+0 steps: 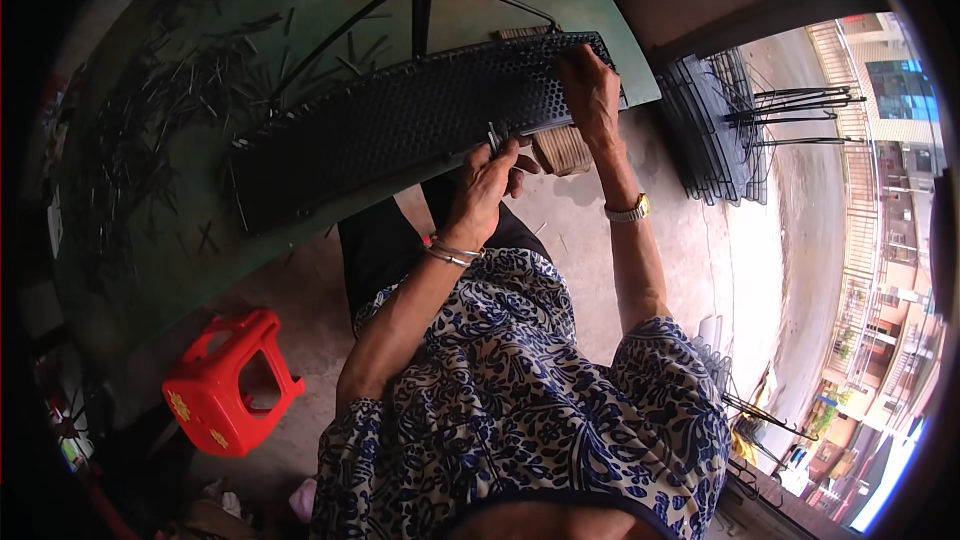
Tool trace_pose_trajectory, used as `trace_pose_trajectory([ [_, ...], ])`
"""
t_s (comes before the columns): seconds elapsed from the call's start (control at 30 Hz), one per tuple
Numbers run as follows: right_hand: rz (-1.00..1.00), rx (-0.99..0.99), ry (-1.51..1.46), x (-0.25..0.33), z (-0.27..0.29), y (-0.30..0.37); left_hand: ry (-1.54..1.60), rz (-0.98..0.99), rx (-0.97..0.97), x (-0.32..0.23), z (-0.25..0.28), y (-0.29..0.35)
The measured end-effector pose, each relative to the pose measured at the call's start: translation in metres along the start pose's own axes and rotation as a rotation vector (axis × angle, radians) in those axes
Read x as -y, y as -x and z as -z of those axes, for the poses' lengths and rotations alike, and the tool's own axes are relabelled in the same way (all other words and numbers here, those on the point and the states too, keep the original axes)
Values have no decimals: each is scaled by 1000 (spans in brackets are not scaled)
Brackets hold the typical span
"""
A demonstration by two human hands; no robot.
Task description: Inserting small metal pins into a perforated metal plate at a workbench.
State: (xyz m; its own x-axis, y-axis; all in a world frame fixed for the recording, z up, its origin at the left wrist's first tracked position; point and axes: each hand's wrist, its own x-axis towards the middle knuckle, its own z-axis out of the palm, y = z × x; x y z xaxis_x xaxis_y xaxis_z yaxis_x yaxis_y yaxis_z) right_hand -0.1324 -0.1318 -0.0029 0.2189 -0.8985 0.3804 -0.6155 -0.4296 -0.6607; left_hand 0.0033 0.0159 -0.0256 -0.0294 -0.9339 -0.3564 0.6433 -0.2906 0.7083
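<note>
Holding slim, grey-looking strips [493, 134] between thumb and fingers, my left hand [482, 185] sits just above the centre of the view, at the near edge of a long, black, perforated panel [400, 115]. The panel lies across 11 to 1 o'clock, along the edge of a green-topped table [200, 275]. My right hand [592, 90], at 1 o'clock, has its fingers curled over the panel's right end; I cannot tell whether they grip anything. A ridged brown wooden block [562, 150] shows from under the near edge, between my hands. Thin black rods [421, 20] stand at the far edge, towards 12 o'clock. Loose dark strips [190, 90] litter the tabletop at 10 o'clock. A red plastic stool [220, 415] stands at 8 o'clock; stacked dark wire-edged racks [710, 125] lie at 2 o'clock.
</note>
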Motion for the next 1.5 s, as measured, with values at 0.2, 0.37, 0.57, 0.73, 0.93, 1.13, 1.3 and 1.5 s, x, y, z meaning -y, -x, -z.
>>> trace_pose_trajectory([
  [0.2, 171, -86, 289, 4, -9, 7, 65, 53, -18, -2, -1, 1],
  [0.37, 113, -66, 497, 7, -6, 17, 78, 21, 20, -1, 0, 1],
  [0.57, -229, 569, -177, 48, 22, 46, 22, -58, 67, -1, 2, 5],
  [0.73, -142, 540, -289, 52, 27, 52, -53, -71, 107, -7, -5, 7],
  [0.93, -224, 528, -528, 60, 37, 52, -183, -7, 130, -16, -1, 8],
  [1.13, -39, 445, -499, 40, 26, 35, -84, 2, 104, -5, 10, 1],
  [1.3, -146, -17, -198, 45, 10, 13, -131, 165, -45, -14, -1, 2],
  [1.5, 31, -123, -17, 18, -19, -7, 60, 150, -5, -11, -7, 3],
])
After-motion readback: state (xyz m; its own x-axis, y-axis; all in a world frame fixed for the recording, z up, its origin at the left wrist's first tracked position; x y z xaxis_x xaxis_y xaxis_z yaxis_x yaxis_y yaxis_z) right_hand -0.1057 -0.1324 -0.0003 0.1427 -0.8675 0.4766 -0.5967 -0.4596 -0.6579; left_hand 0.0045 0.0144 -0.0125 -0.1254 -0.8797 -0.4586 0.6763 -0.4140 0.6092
